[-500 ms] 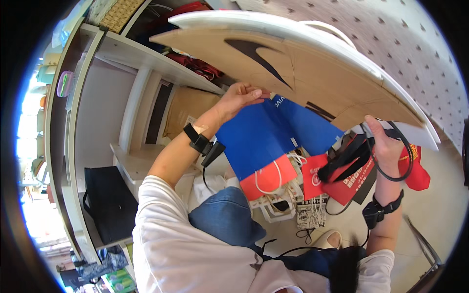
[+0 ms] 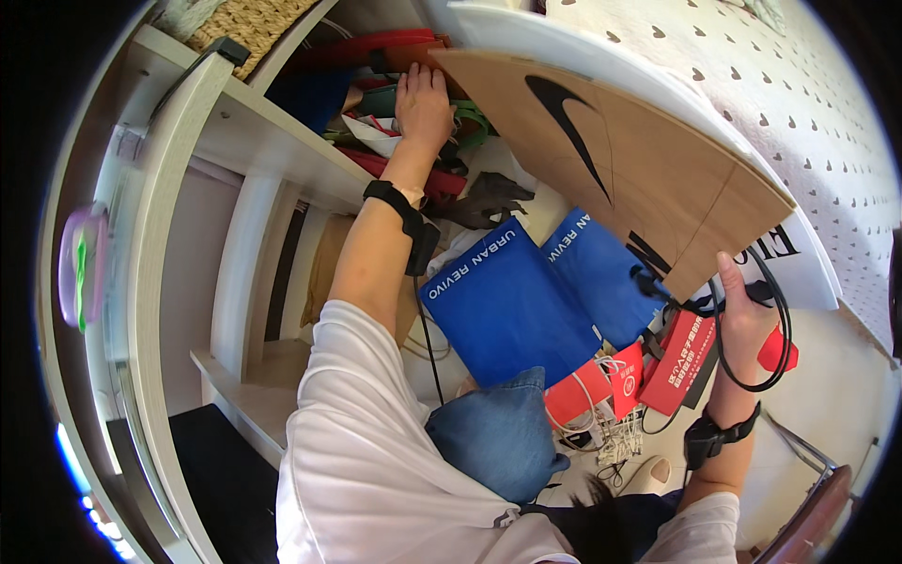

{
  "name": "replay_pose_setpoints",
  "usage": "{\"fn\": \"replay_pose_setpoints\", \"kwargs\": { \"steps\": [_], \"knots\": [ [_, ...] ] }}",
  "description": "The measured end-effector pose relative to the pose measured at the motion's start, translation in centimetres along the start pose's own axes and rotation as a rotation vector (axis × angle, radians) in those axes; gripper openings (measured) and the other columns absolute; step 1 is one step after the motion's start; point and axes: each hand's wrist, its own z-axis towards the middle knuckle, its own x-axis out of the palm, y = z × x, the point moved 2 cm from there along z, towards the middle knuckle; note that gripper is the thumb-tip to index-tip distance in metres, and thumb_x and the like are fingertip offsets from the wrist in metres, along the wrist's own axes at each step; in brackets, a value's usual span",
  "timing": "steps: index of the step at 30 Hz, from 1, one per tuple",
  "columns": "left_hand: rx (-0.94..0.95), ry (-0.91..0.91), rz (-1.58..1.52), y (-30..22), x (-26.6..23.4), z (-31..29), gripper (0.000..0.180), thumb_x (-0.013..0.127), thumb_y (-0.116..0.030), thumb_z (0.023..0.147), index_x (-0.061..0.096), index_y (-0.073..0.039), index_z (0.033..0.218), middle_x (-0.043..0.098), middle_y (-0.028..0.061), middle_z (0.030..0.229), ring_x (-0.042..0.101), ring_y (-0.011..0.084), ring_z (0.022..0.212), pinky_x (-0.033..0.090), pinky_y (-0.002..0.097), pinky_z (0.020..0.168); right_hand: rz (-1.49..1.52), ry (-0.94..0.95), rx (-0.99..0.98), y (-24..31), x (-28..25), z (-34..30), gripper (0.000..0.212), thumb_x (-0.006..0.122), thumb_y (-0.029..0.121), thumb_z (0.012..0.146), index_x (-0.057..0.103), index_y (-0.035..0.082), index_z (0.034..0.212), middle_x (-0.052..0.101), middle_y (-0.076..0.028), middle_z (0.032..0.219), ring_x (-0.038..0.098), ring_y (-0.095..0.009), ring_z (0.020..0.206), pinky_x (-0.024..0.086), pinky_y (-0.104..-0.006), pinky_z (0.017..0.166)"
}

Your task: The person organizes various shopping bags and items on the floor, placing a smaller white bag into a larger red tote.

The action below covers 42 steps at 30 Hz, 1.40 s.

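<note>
My left hand (image 2: 425, 108) reaches into a shelf compartment. Its fingers are stretched out, resting over a jumble of folded bags (image 2: 376, 132) in red, white and green. My right hand (image 2: 747, 320) is closed around a black cord (image 2: 778, 352) that hangs in a loop beside it. Right by its thumb is the lower corner of a large brown paper bag (image 2: 639, 150) with a black curved mark, standing tilted before white bags (image 2: 803, 254). Two flat blue bags (image 2: 512, 305) lie on the floor between my arms. Whether my right hand also grips the brown bag is hidden.
Pale shelving (image 2: 169, 282) runs along my left, with a woven basket (image 2: 249, 28) on top. Red paper bags (image 2: 676, 362) with cords lie on the floor to the right. A heart-patterned cloth (image 2: 752, 103) covers the far right. A dark crumpled bag (image 2: 484, 199) lies by the compartment.
My left hand has moved from the blue bag's upper edge, up and left into the compartment. The brown bag leans further right, uncovering more floor. My right hand keeps hold of the cord.
</note>
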Motion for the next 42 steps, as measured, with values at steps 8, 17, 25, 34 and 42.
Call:
{"fn": "replay_pose_setpoints", "kwargs": {
  "steps": [8,17,25,34,42],
  "knots": [
    [-0.049,0.504,0.448,0.6,4.3,1.6,0.047,0.060,-0.030,0.082,0.055,-0.009,0.123,0.049,0.0089,0.127,0.039,0.0254,0.122,0.025,0.0378,0.102,-0.049,-0.176,0.083,0.6,5.7,-1.8,0.032,0.075,0.007,0.077,0.061,-0.005,0.103,0.063,-0.007,0.098,0.057,-0.013,0.084,0.045,-0.0263,0.079],
    [0.192,0.675,0.652,0.7,2.7,-0.7,0.049,0.052,-0.033,0.088,0.045,-0.014,0.132,0.039,0.0084,0.139,0.031,0.0308,0.129,0.019,0.0463,0.106,-0.202,0.081,0.046,-0.8,6.6,-4.8,0.029,0.067,0.018,0.086,0.065,-0.005,0.103,0.067,-0.015,0.100,0.062,-0.016,0.086,0.047,-0.0302,0.078],
    [0.133,0.853,0.491,0.8,1.9,-2.0,0.070,0.063,-0.039,0.081,0.039,-0.006,0.137,0.041,0.0130,0.136,0.034,0.0312,0.128,0.022,0.0518,0.105,-0.053,-0.069,-0.062,-3.2,6.9,-5.8,0.037,0.066,0.003,0.081,0.054,-0.006,0.115,0.059,-0.017,0.112,0.058,-0.021,0.096,0.046,-0.0351,0.087],
    [-0.161,-0.297,-0.264,-0.1,-1.5,2.2,0.070,0.074,-0.022,0.073,0.038,0.001,0.127,0.038,0.0191,0.132,0.036,0.0370,0.124,0.032,0.0516,0.100,0.289,-0.305,-0.063,-3.8,4.3,-6.0,0.057,0.065,-0.013,0.077,0.042,-0.007,0.128,0.050,-0.019,0.126,0.054,-0.027,0.109,0.043,-0.0406,0.097],
    [-0.159,-0.179,-0.067,1.2,-3.7,4.3,0.043,0.070,-0.021,0.074,0.060,-0.005,0.112,0.053,0.0135,0.119,0.043,0.0338,0.117,0.025,0.0511,0.107,0.212,-0.304,-0.103,-3.8,2.9,-5.3,0.044,0.065,-0.010,0.079,0.049,-0.008,0.119,0.055,-0.019,0.118,0.057,-0.024,0.102,0.045,-0.0369,0.091]
  ]
}}
